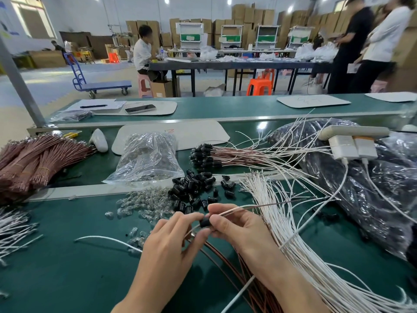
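Fingers (180, 220) of my left hand (171, 242) pinching small black cap (205, 222), lower centre of frame. Right hand (240, 231) pinches same cap plus thin wire (239, 208) trailing right. Loose cap pile (194, 188) just above, clear bulbs (144, 207) left of it, white wire bundle (293, 233) on right.

Lower left: the bare green felt tabletop (56, 267) lies open beside the left hand (167, 249).
Between hands: no gap; both pinch one small black plastic cap (205, 222).
Centre: a loose pile of black caps (194, 188) and scattered clear glass bulbs (144, 206) bar the way.
Right: a fan of white insulated wires (282, 211) lies just beside the right hand (239, 229), with a crinkled dark plastic bag (361, 188) beyond.
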A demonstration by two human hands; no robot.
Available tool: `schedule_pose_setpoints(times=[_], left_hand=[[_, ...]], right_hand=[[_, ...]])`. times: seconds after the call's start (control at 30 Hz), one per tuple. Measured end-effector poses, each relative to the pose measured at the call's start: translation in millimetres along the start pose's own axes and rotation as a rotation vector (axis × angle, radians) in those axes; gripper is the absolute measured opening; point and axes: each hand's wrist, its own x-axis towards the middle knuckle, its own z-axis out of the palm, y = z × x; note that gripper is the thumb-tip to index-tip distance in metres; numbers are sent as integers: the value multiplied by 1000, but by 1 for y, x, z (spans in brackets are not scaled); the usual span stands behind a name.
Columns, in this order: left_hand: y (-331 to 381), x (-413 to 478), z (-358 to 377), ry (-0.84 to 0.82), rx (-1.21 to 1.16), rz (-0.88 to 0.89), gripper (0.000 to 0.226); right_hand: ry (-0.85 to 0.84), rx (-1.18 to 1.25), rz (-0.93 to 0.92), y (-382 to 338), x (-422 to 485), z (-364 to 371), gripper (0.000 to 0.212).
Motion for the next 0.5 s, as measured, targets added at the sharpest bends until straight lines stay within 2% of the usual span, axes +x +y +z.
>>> schedule_pose_setpoints(times=[0.13, 0.27, 0.37, 0.5], left_hand=[[-3, -1, 0, -18, -8, -20, 33], [-5, -1, 3, 33, 9, -49, 27], [-10, -2, 6, 79, -72, -120, 17], [-11, -2, 6, 97, -151, -147, 21]], right_hand=[[48, 19, 7, 2, 1, 3, 18], [41, -27, -14, 1, 0, 2, 22], [53, -51, -23, 1, 0, 1, 24], [59, -54, -19, 0, -1, 0, 26]])
